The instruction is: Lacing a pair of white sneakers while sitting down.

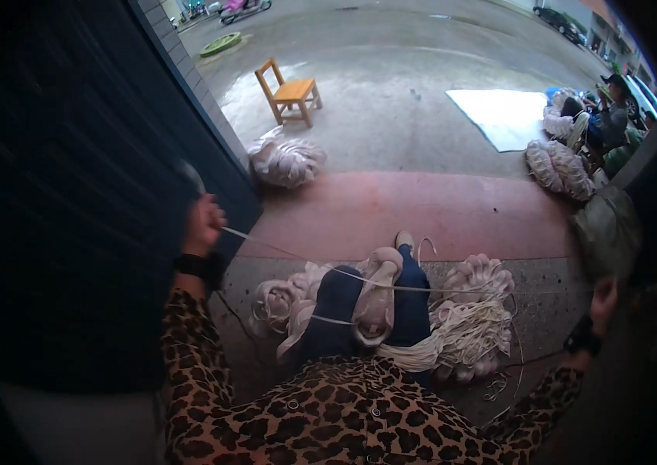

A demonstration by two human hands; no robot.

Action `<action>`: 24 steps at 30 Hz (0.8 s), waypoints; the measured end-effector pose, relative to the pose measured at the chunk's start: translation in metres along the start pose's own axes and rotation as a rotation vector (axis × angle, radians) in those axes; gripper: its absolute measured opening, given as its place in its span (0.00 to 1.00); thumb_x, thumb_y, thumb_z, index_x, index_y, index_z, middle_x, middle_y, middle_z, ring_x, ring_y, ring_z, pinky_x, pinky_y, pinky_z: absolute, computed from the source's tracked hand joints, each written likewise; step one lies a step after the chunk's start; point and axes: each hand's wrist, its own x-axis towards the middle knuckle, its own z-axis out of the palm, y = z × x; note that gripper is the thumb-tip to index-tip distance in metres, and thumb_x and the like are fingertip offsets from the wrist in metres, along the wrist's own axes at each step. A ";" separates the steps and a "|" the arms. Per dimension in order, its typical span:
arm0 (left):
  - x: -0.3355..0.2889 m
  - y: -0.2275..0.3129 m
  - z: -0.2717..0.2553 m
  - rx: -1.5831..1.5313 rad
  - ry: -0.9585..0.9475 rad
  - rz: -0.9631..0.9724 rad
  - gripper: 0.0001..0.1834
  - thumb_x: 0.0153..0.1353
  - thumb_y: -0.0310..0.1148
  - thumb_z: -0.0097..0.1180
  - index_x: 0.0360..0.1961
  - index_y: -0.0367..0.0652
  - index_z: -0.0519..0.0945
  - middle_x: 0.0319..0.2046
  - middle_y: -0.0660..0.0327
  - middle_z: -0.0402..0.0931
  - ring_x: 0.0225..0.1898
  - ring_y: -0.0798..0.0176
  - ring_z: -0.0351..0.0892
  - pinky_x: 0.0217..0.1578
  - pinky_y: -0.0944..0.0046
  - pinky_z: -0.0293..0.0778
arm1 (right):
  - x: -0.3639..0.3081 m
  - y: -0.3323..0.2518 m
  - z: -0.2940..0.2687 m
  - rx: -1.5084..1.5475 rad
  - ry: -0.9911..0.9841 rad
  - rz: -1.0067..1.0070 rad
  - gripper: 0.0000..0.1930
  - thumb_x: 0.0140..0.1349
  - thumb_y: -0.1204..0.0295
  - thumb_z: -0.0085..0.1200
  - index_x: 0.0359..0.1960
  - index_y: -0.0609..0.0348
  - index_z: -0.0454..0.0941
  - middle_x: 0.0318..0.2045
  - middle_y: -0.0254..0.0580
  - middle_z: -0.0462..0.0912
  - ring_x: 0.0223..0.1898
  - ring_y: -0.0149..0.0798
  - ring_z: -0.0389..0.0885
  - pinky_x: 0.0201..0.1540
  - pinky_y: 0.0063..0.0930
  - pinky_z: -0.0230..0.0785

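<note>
Left hand (204, 223), right hand (604, 302) wide apart, each closed on white cord (421, 289) | pale shoe upper (376, 308) between them, beneath cord | step, likely: drawing cord taut | next calls for even tension, clear of strand bundle (472, 327) nearer right hand

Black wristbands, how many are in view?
2: one black wristband below the left hand, another below the right hand; any under the leopard-print sleeves would be hidden.

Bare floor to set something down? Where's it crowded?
Bare: pink strip beyond the shoe, between left bundle and right bundle; concrete between chair and white sheet. Crowded: around the legs, with pale pieces and loose cords. Strand stretched between left hand and right hand crosses over the legs.
</note>
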 end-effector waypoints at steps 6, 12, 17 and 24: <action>-0.006 0.050 -0.058 0.303 0.381 -0.005 0.12 0.74 0.42 0.47 0.43 0.48 0.77 0.18 0.74 0.57 0.16 0.77 0.53 0.16 0.73 0.51 | -0.080 0.199 0.019 -0.145 0.111 0.080 0.11 0.71 0.67 0.51 0.45 0.59 0.82 0.37 0.33 0.82 0.42 0.29 0.78 0.42 0.24 0.74; -0.024 -0.186 0.066 0.870 -0.198 -0.448 0.15 0.69 0.40 0.54 0.51 0.44 0.80 0.21 0.74 0.65 0.20 0.77 0.60 0.20 0.73 0.57 | -0.253 0.275 0.266 -0.462 -0.734 0.398 0.11 0.64 0.74 0.55 0.47 0.64 0.80 0.37 0.40 0.84 0.35 0.34 0.81 0.42 0.27 0.75; -0.091 -0.290 0.118 1.046 -0.552 -0.589 0.17 0.69 0.42 0.52 0.44 0.38 0.81 0.27 0.66 0.77 0.28 0.73 0.74 0.29 0.71 0.69 | -0.318 0.314 0.334 -0.716 -1.010 -0.115 0.08 0.63 0.73 0.54 0.40 0.62 0.81 0.41 0.49 0.84 0.44 0.50 0.82 0.47 0.39 0.73; -0.091 -0.320 0.119 1.272 -0.668 0.256 0.10 0.57 0.31 0.59 0.33 0.35 0.85 0.34 0.49 0.83 0.38 0.46 0.82 0.42 0.55 0.76 | -0.312 0.339 0.362 -1.054 -0.844 -0.387 0.07 0.63 0.71 0.53 0.35 0.59 0.81 0.53 0.46 0.78 0.59 0.50 0.72 0.60 0.44 0.61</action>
